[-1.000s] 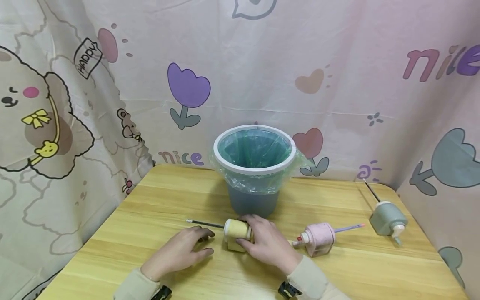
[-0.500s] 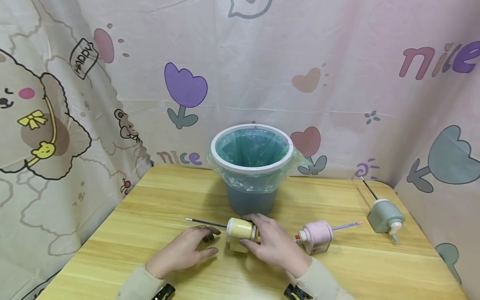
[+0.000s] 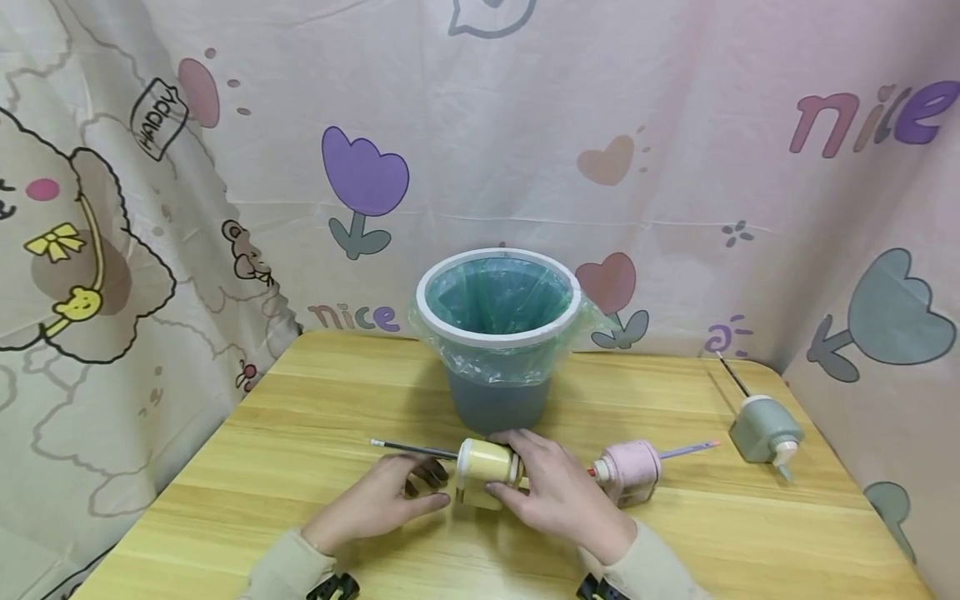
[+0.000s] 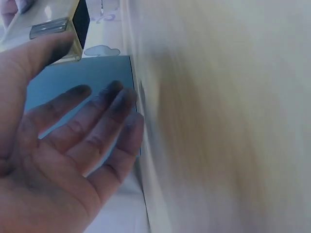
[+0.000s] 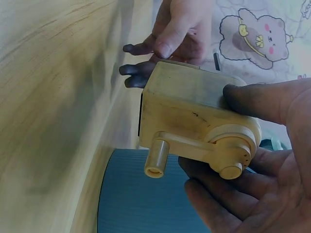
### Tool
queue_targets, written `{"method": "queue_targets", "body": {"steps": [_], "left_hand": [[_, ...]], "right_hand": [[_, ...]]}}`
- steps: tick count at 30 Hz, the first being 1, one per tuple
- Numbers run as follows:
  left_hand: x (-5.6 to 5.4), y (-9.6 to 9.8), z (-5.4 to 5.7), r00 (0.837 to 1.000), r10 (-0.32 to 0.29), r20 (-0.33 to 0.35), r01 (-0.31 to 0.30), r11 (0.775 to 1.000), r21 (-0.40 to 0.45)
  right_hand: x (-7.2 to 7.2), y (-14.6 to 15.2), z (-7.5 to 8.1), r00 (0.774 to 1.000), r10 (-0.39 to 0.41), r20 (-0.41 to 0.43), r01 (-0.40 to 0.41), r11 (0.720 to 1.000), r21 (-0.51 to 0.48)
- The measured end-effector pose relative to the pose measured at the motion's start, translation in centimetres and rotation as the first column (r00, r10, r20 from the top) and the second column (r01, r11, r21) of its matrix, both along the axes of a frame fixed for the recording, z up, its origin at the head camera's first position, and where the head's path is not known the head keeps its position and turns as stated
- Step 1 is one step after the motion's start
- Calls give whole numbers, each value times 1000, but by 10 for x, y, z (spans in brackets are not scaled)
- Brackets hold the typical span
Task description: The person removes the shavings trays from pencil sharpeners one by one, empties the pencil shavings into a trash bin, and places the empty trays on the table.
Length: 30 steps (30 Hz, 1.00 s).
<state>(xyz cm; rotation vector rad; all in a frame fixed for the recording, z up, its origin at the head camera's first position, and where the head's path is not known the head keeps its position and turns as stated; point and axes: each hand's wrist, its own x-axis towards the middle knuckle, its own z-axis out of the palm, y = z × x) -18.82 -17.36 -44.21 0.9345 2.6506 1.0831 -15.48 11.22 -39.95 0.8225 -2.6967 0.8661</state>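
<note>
My right hand [image 3: 555,483] grips a yellow crank pencil sharpener [image 3: 487,467], thumb on one side and fingers on the other. A dark pencil [image 3: 408,448] with a white end sticks out of its left side. In the right wrist view the crank handle [image 5: 187,148] faces the camera, on the right-hand side of the body. My left hand [image 3: 382,504] is just left of the sharpener, under the pencil, holding nothing. Its fingers spread loosely in the left wrist view, fingertips darkly smudged, with the sharpener body [image 4: 53,12] beyond the thumb.
Behind the hands stands a grey-blue bin [image 3: 498,400] lined with a green bag. To the right lies a pink sharpener [image 3: 630,467] with a purple pencil [image 3: 690,450]. Farther right, near the table edge, is a grey-green sharpener [image 3: 765,429] holding another dark pencil [image 3: 733,375].
The yellow sharpener and its pencil have shifted slightly right in my right hand's grip. My left hand has followed rightward. The head view has drifted a little.
</note>
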Motion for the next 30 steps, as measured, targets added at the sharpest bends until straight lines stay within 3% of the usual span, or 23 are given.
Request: {"method": "queue_targets", "body": {"steps": [5,13,22,30], "left_hand": [[2,6,1,997,-8,73,2,997,81],[5,16,8,998,-39,48,32,991,131],[9,25,12,994,-39,99,23,988,154],[10,31,13,995,-28,97,10,983,183]], "right_hand": [[4,3,3,1000,5,-18,-5,1000,-12],[9,8,6,1000,-2,-30,1,1000,-31],[13,14,8,999,13,-49,-15,999,-41],[15,18,11,999,29,-36,-31,997,-64]]}}
